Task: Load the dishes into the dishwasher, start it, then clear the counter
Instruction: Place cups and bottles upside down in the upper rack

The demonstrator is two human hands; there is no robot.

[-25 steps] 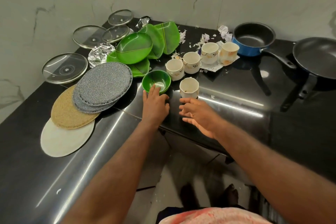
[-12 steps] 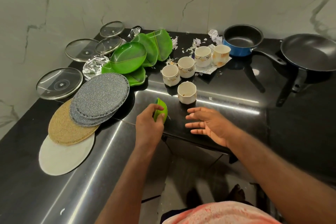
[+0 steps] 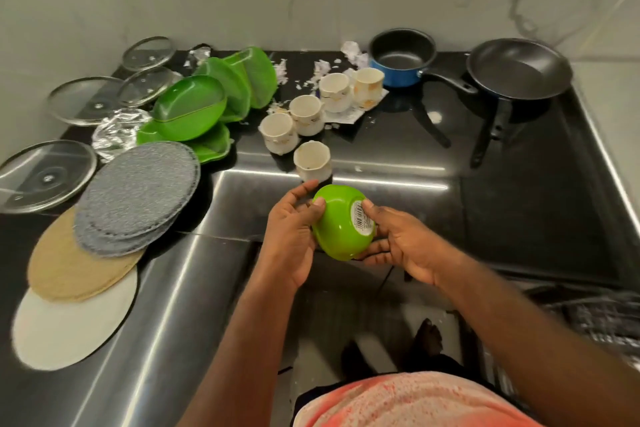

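small round green plastic bowl (image 3: 341, 229) held in both hands for loading

at centre frame the left hand (image 3: 294, 236) curls round the bowl's left side. the bowl is turned bottom-up, barcode sticker showing, above the front edge of the glossy black counter (image 3: 519, 218). the right hand (image 3: 405, 246) cups its other side, thumb on the sticker, fingers beneath. i'd say loading has only begun; next the bowl needs carrying to the blurred wire rack (image 3: 602, 319) at lower right.
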